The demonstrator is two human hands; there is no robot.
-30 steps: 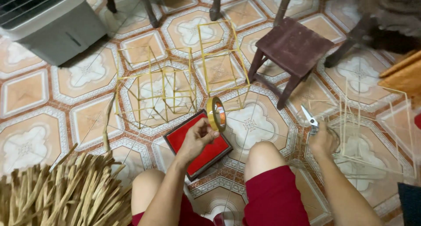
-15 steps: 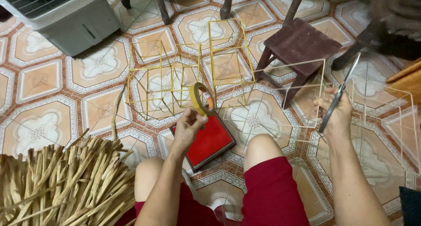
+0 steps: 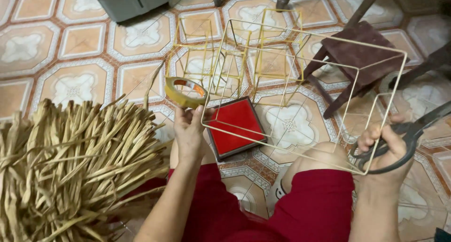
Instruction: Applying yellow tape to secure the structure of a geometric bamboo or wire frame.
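My left hand [image 3: 190, 129] holds a roll of yellowish tape [image 3: 185, 91] up over the tiled floor, just left of a red square box [image 3: 235, 127]. My right hand [image 3: 383, 145] grips black scissors [image 3: 413, 131] together with one edge of a thin cube frame made of pale sticks [image 3: 300, 87], which is lifted above my knee. The frame spans from the tape roll across to my right hand.
A big heap of dry straw-coloured strips [image 3: 70, 167] lies at my left. Smaller yellow stick frames [image 3: 225, 58] stand on the floor ahead. A dark wooden stool [image 3: 354, 54] is at the right, and a grey appliance [image 3: 129, 0] at the top.
My right hand took the scissors off the floor and lifted the stick frame toward me. My left hand raised the tape roll off the red box and moved it left.
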